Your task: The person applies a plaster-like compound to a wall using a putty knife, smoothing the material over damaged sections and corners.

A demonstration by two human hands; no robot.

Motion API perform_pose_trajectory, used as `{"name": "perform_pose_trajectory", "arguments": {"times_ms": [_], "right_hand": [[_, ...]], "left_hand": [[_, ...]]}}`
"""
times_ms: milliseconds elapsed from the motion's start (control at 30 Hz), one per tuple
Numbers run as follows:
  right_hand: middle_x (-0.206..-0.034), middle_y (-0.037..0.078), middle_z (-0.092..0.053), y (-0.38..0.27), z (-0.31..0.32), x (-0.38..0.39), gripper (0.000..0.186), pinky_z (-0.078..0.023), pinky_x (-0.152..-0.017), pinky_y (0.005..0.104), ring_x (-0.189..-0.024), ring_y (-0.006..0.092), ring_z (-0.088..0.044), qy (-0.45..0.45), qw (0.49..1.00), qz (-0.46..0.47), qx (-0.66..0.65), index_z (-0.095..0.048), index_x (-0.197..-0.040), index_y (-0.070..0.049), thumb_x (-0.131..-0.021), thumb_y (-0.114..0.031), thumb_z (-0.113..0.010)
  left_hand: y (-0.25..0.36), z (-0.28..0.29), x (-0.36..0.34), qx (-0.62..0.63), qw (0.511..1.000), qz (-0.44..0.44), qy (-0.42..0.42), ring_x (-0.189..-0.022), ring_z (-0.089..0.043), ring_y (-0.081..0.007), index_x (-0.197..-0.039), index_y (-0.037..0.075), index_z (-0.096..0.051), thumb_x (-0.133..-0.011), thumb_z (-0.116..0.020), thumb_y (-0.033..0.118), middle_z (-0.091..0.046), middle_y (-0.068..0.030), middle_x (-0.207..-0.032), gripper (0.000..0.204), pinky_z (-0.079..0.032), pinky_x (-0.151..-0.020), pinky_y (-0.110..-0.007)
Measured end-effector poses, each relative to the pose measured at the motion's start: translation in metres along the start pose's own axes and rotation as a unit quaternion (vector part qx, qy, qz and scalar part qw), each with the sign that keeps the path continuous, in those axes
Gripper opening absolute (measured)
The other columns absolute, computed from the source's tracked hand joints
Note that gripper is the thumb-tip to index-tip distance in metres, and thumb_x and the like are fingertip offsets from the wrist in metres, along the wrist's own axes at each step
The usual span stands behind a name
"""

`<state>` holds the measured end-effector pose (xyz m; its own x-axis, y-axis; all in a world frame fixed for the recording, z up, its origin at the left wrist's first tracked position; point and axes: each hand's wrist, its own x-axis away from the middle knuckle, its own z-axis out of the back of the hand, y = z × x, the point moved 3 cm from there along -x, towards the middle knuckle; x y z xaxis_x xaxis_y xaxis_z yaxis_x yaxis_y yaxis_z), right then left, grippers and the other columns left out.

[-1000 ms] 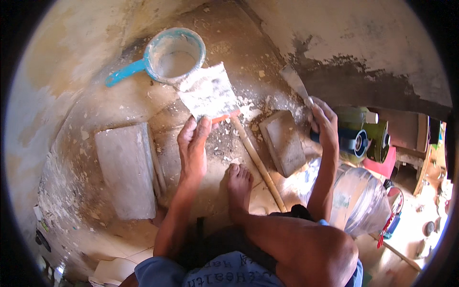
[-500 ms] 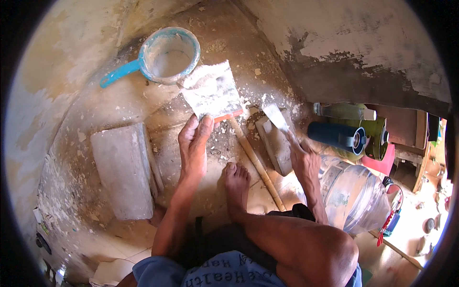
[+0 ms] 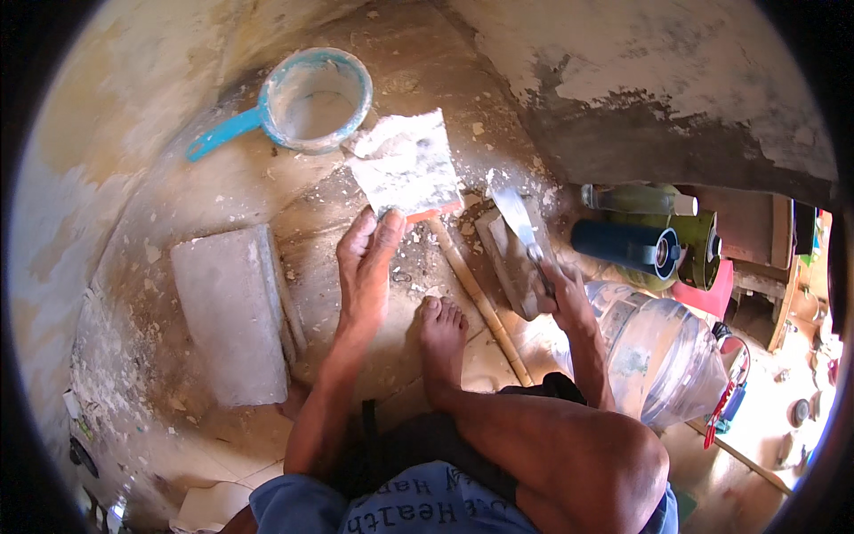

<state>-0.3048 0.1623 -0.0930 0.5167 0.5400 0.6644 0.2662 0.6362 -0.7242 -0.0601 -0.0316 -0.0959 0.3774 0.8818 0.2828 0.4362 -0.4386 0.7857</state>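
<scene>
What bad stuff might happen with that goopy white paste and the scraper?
Some white paste might slide off the board if the left hand tips it. If dropped, the scraper in the right hand might hit the bare foot. The stick beside that foot might roll if stepped on.

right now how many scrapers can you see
2: a wide scraper with white paste on it, in the left hand, and a narrow scraper in the right hand. Clutter at the far right could hide more.
</scene>
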Motion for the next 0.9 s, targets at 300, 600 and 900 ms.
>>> {"name": "perform_pose_trajectory", "arguments": {"times_ms": [300, 600, 900], "right_hand": [[-0.065, 0.000, -0.052, -0.044, -0.024, 0.070, 0.024, -0.029, -0.040, 0.0216, -0.046, 0.0057, -0.041, 0.101, 0.989, 0.063, 0.085, -0.056, -0.107, -0.004, -0.098, -0.025, -0.050], [-0.103, 0.004, -0.062, -0.035, -0.129, 0.039, 0.031, -0.045, -0.080, 0.0278, -0.092, 0.0110, -0.056, -0.110, 0.976, 0.185, -0.038, -0.053, -0.123, -0.002, -0.098, -0.020, -0.052], [-0.106, 0.007, -0.065, -0.035, -0.136, 0.016, 0.027, -0.046, -0.088, 0.0306, -0.096, 0.0130, -0.059, -0.100, 0.937, 0.211, -0.259, -0.058, -0.116, 0.001, -0.092, -0.011, -0.063]], "left_hand": [[-0.030, -0.006, 0.016, 0.032, 0.994, 0.098, -0.034, -0.099, -0.057, -0.0116, -0.112, 0.001, -0.060, -0.096, -0.058, 0.022, -0.062, -0.0050, -0.108, 0.026, -0.044, -0.093, -0.033], [-0.034, -0.032, 0.034, 0.057, 0.986, 0.139, -0.075, -0.088, -0.051, -0.0068, -0.105, 0.002, -0.061, -0.098, -0.056, 0.019, -0.061, -0.0025, -0.097, 0.019, -0.044, -0.079, -0.023], [-0.022, -0.025, 0.031, -0.188, 0.976, 0.063, -0.088, -0.085, -0.057, -0.0136, -0.108, -0.004, -0.061, -0.097, -0.055, 0.014, -0.064, -0.0095, -0.094, 0.022, -0.047, -0.076, -0.029]]}}
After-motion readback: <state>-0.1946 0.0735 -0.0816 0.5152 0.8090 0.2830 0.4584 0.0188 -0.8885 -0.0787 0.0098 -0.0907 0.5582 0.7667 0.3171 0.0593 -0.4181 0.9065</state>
